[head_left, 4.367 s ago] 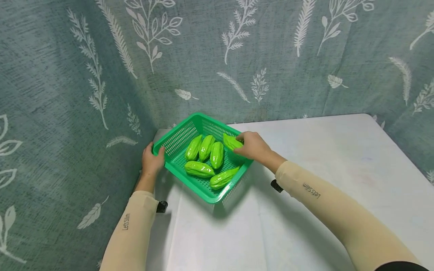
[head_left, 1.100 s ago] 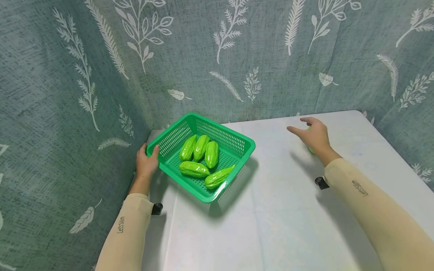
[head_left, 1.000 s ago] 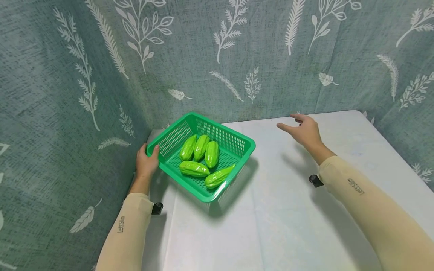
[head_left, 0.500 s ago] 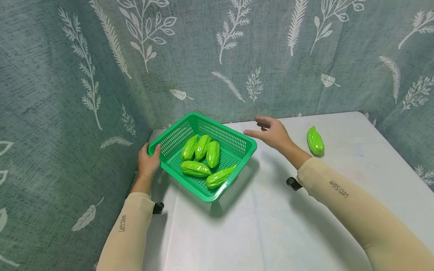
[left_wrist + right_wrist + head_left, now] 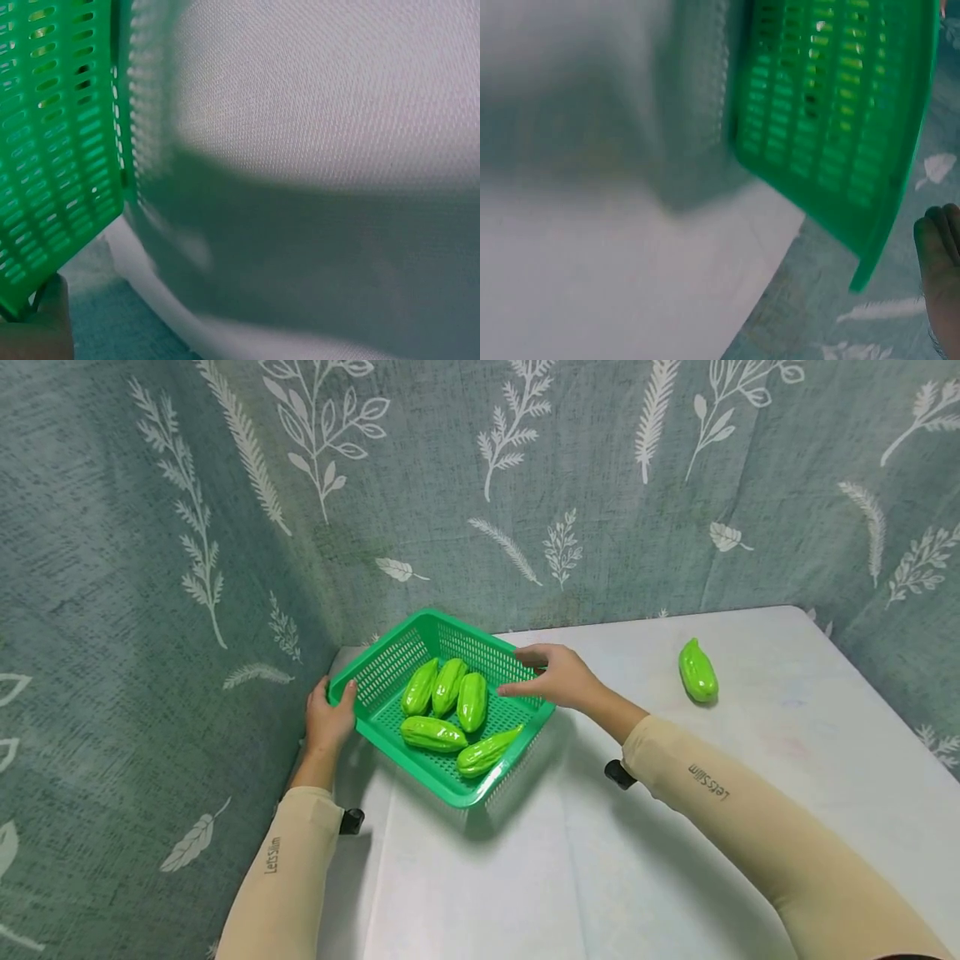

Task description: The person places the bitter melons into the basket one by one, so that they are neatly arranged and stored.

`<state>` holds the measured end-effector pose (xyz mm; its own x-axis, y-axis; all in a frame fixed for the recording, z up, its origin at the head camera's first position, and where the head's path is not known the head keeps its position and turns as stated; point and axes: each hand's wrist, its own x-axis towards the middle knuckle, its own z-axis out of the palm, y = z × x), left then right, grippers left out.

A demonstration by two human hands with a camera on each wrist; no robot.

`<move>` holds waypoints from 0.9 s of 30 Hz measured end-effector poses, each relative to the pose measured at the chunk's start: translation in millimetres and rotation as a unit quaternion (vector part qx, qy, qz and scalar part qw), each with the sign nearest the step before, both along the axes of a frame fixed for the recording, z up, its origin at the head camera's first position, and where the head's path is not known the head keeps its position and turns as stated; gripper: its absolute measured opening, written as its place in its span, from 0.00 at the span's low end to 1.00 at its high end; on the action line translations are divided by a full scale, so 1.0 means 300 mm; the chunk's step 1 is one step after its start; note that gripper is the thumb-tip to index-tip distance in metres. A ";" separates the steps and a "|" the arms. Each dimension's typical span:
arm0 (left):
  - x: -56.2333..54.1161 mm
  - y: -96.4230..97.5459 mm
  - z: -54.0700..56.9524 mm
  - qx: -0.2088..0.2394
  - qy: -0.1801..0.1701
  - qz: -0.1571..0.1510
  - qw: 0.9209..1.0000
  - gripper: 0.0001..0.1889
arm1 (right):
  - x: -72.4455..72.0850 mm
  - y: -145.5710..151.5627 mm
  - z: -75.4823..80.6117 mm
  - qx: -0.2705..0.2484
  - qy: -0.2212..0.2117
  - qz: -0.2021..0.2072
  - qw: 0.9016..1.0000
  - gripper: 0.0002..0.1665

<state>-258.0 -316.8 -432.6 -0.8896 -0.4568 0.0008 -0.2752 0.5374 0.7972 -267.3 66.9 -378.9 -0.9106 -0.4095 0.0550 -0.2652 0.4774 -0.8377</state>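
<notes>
Green bskt [image 5: 462,796]: 5 gourds [image 5: 433,734] inside.
R hand [image 5: 558,677]: over bskt's R side, spread wide, empty.
Nearest gourd [image 5: 472,702]: mid-bskt, L of R hand, long axis near-far.
L hand [image 5: 328,718]: grips L corner.

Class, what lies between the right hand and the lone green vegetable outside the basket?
In the head view, only bare white tabletop lies between the right hand and the lone green vegetable.

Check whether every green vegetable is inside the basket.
No, one green vegetable lies on the white table, outside the basket.
</notes>
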 end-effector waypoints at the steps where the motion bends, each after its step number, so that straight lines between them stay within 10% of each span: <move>1: -0.001 0.000 -0.001 0.001 0.001 -0.001 1.000 0.42 | 0.002 -0.012 -0.001 0.007 -0.002 0.008 1.000 0.50; 27: -0.001 -0.017 -0.010 0.010 0.008 -0.010 1.000 0.42 | 0.021 -0.183 -0.072 0.184 0.000 0.095 0.978 0.54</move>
